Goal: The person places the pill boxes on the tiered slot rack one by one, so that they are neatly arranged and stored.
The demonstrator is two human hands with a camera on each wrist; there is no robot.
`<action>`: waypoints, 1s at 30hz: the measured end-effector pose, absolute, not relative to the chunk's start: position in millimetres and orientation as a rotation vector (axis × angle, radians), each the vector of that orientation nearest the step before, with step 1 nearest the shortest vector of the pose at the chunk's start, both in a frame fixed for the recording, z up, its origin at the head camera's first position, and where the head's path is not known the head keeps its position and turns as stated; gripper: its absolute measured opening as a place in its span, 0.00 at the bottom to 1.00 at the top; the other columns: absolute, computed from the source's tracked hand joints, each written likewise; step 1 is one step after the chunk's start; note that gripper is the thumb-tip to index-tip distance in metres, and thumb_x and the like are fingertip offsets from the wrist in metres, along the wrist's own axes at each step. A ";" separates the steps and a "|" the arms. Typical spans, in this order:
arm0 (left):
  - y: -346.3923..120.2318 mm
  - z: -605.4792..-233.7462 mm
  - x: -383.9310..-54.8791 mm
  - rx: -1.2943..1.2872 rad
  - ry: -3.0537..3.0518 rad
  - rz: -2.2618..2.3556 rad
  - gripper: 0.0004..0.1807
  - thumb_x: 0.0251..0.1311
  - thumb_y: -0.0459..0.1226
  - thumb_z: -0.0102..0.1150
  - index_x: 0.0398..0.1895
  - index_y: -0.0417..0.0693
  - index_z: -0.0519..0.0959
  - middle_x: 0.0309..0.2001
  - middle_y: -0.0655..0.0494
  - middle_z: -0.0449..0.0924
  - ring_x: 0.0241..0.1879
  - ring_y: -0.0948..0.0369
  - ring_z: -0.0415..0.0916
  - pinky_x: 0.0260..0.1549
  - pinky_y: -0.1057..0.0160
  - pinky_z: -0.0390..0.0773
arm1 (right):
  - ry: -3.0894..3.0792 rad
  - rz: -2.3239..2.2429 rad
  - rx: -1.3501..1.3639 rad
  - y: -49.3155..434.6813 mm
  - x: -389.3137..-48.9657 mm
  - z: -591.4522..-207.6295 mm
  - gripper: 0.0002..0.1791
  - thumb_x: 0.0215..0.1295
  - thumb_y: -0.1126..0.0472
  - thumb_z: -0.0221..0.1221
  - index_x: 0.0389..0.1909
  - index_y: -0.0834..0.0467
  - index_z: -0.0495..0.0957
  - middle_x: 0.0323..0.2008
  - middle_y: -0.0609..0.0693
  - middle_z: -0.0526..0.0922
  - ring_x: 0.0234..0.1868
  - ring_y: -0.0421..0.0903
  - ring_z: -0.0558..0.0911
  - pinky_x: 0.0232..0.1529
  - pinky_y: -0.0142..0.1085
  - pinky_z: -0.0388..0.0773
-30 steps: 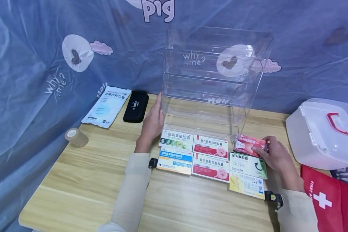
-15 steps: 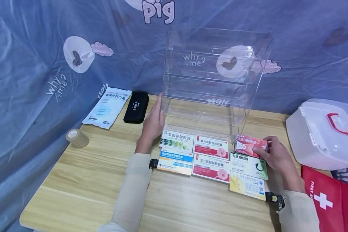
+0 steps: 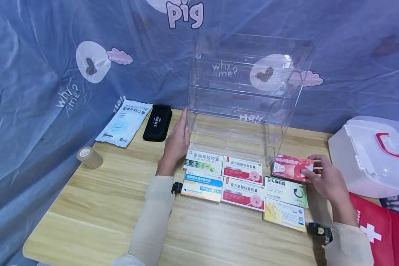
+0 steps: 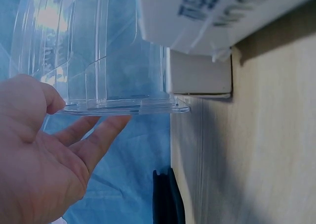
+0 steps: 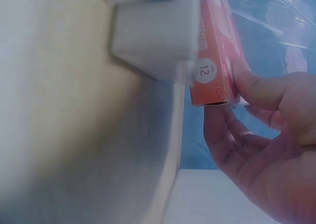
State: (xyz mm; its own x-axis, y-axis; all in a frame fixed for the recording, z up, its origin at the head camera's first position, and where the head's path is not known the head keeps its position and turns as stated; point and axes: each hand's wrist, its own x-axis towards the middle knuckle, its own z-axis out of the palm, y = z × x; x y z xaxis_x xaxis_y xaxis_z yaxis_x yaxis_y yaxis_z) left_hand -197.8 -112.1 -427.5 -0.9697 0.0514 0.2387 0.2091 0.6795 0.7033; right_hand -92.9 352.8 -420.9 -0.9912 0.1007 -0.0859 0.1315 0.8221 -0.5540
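A clear acrylic rack with several tiers stands upright at the table's back. My left hand grips its left side wall; in the left wrist view, the thumb lies at the wall's edge and the fingers touch its outer face. My right hand pinches the right end of a pink-red medicine box, thumb on its printed face, just beyond the rack's front right corner. Nearer me lie a green-and-white medicine box and a yellow-and-white one. In the right wrist view, the pink-red box shows its orange side.
Before the rack lie two red-and-white boxes, a white-green box and a blue-orange box. Left are a mask packet, black case and tape roll. Right are a white bin and red first-aid pouch.
My right hand has drawn the pink-red box slightly right, away from the rack's corner, so more of its face shows. The left hand stays at the rack's side; the head view shifts slightly.
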 end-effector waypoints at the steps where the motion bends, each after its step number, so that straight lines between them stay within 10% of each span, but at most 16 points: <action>1: -112.0 -427.5 -198.0 -0.213 -2.691 -1.163 0.40 0.83 0.35 0.43 0.90 0.66 0.41 0.84 0.46 0.61 0.78 0.42 0.69 0.68 0.36 0.76 | 2.955 -0.909 0.191 353.9 -92.5 -419.5 0.33 0.76 0.63 0.65 0.73 0.67 0.62 0.64 0.80 0.72 0.59 0.78 0.75 0.48 0.57 0.86; 6: -111.9 -427.3 -198.1 -0.215 -2.686 -1.164 0.40 0.83 0.35 0.43 0.90 0.65 0.42 0.84 0.45 0.62 0.77 0.41 0.70 0.66 0.35 0.77 | 2.985 -0.947 0.220 357.3 -91.0 -411.2 0.32 0.76 0.64 0.64 0.74 0.68 0.62 0.64 0.79 0.72 0.59 0.78 0.76 0.35 0.24 0.72; 10: -112.3 -427.9 -197.1 -0.206 -2.695 -1.161 0.41 0.83 0.35 0.43 0.90 0.66 0.41 0.85 0.46 0.61 0.76 0.41 0.70 0.65 0.35 0.78 | 3.016 -0.999 0.231 357.6 -88.5 -404.5 0.32 0.77 0.64 0.63 0.74 0.69 0.61 0.64 0.80 0.73 0.56 0.75 0.77 0.32 0.16 0.69; 13: -112.2 -428.1 -196.7 -0.211 -2.695 -1.162 0.41 0.83 0.35 0.43 0.90 0.66 0.40 0.85 0.46 0.61 0.76 0.41 0.70 0.65 0.36 0.78 | 3.064 -1.042 0.207 357.8 -86.4 -400.7 0.32 0.76 0.66 0.64 0.73 0.69 0.63 0.61 0.79 0.75 0.45 0.45 0.84 0.32 0.11 0.68; 17: -112.5 -428.7 -197.0 -0.208 -2.695 -1.164 0.41 0.83 0.35 0.43 0.90 0.66 0.40 0.85 0.45 0.61 0.76 0.42 0.70 0.65 0.36 0.78 | 3.124 -1.092 0.176 354.3 -85.6 -395.7 0.31 0.74 0.70 0.64 0.72 0.70 0.64 0.58 0.78 0.77 0.37 0.13 0.66 0.33 0.10 0.70; 30: -112.6 -428.0 -198.4 -0.204 -2.722 -1.131 0.42 0.83 0.35 0.43 0.90 0.69 0.38 0.83 0.44 0.64 0.71 0.41 0.76 0.58 0.36 0.82 | 3.241 -1.042 0.415 325.0 -77.4 -372.6 0.33 0.78 0.63 0.62 0.80 0.55 0.65 0.70 0.68 0.77 0.60 0.48 0.78 0.48 0.08 0.66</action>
